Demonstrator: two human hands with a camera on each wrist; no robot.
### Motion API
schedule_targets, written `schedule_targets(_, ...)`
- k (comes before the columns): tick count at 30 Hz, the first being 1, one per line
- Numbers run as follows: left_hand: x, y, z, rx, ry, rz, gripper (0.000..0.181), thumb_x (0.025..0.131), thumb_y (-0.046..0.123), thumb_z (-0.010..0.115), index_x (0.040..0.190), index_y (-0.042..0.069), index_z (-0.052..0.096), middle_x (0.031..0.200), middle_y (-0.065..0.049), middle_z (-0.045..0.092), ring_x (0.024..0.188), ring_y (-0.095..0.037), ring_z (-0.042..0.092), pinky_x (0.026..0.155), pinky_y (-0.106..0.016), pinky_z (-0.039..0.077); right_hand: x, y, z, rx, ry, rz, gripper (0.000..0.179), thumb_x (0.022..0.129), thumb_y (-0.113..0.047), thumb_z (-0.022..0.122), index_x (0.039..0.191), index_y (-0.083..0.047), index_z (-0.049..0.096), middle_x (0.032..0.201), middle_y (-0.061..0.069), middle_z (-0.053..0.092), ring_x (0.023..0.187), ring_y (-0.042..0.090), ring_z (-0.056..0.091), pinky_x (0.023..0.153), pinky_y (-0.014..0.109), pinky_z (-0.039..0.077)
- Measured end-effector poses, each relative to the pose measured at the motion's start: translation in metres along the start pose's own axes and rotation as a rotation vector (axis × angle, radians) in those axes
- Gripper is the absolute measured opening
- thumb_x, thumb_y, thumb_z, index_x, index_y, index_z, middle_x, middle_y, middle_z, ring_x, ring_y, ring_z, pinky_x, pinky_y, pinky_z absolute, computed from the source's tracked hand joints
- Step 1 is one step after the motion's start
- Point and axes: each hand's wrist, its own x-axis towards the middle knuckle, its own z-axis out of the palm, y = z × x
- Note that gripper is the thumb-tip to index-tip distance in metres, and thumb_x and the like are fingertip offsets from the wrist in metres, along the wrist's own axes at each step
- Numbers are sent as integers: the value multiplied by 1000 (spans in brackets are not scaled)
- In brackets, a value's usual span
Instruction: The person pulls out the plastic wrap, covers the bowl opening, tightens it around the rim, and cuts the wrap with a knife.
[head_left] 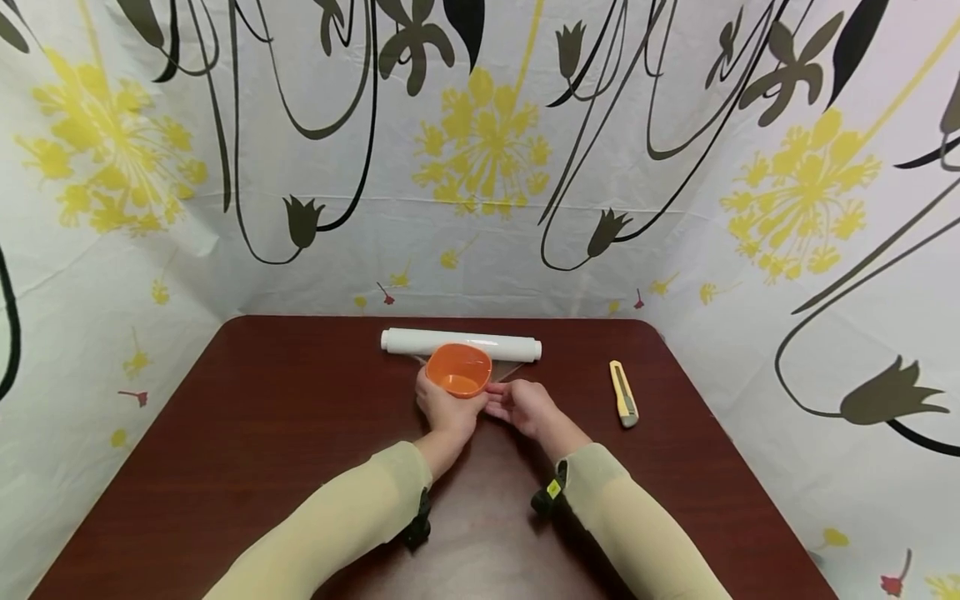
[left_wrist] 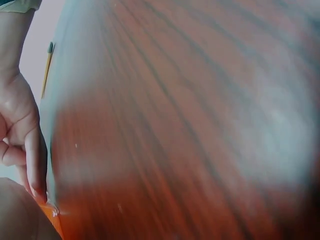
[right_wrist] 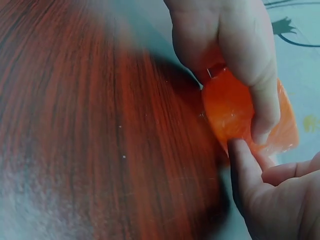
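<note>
An orange bowl (head_left: 459,372) is held above the table by my left hand (head_left: 450,412), which grips its near left side. In the right wrist view the same bowl (right_wrist: 227,107) shows a shiny, wrinkled clear film along its side. My right hand (head_left: 527,406) touches the bowl's right side; its thumb and fingertips press low on the wall, beside the left hand's fingers (right_wrist: 265,110). Just behind the bowl lies a white roll of cling film (head_left: 495,346), with a clear sheet (head_left: 510,367) showing in front of it.
A yellow box cutter (head_left: 624,393) lies toward the right side of the dark brown wooden table (head_left: 315,400). A white cloth (head_left: 487,267) with printed flowers hangs behind the table and along both sides.
</note>
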Motion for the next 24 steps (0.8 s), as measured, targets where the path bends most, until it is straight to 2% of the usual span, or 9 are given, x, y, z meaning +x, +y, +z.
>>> schedule_targets(4, 3, 1, -4, 16, -29, 28, 118, 64, 10, 103, 160, 3, 34, 154, -24, 47, 146, -45, 43, 126, -58, 39, 1, 1, -2, 46, -36, 17, 51, 101, 8, 38, 145, 13, 62, 139, 31, 70, 108, 24, 77, 97, 37, 65)
schedule_targets(8, 4, 1, -9, 30, -49, 28, 118, 64, 10, 104, 159, 3, 34, 154, -25, 48, 146, -46, 43, 127, -58, 38, 2, 0, -4, 41, -79, 29, 51, 103, 6, 37, 148, 12, 60, 142, 32, 68, 110, 24, 76, 100, 36, 64)
schedule_targets(13, 5, 1, -13, 42, -70, 21, 119, 63, 9, 105, 159, 5, 35, 154, -24, 49, 147, -45, 43, 127, -59, 38, 3, -3, -10, -21, -112, 27, 44, 110, -1, 40, 147, 12, 60, 125, 22, 75, 105, 20, 77, 97, 33, 65)
schedule_targets(16, 8, 0, -15, 49, -100, 17, 120, 64, 8, 105, 159, 5, 34, 155, -24, 48, 147, -45, 44, 127, -59, 39, 2, -7, -12, -69, -80, 9, 39, 112, -5, 44, 141, 12, 64, 110, 15, 76, 98, 17, 76, 90, 30, 66)
schedule_targets(19, 10, -1, -19, 59, -132, 18, 120, 64, 7, 105, 160, 6, 33, 156, -23, 47, 147, -44, 44, 127, -59, 40, 2, -10, -13, -132, -19, -43, 34, 112, -8, 49, 133, 11, 68, 100, 12, 74, 89, 16, 73, 82, 27, 66)
schedule_targets(22, 12, -1, -22, 65, -158, 23, 119, 65, 7, 105, 160, 6, 32, 156, -22, 47, 147, -43, 45, 126, -57, 42, 3, -17, -15, -245, 58, -153, 30, 111, -10, 55, 125, 10, 70, 97, 13, 74, 82, 15, 69, 75, 27, 63)
schedule_targets(24, 13, -2, -24, 69, -167, 24, 119, 65, 7, 105, 159, 5, 32, 156, -22, 47, 146, -43, 46, 125, -57, 43, 4, -23, -15, -375, 133, -260, 29, 109, -15, 59, 124, 7, 72, 99, 15, 75, 80, 17, 68, 74, 28, 60)
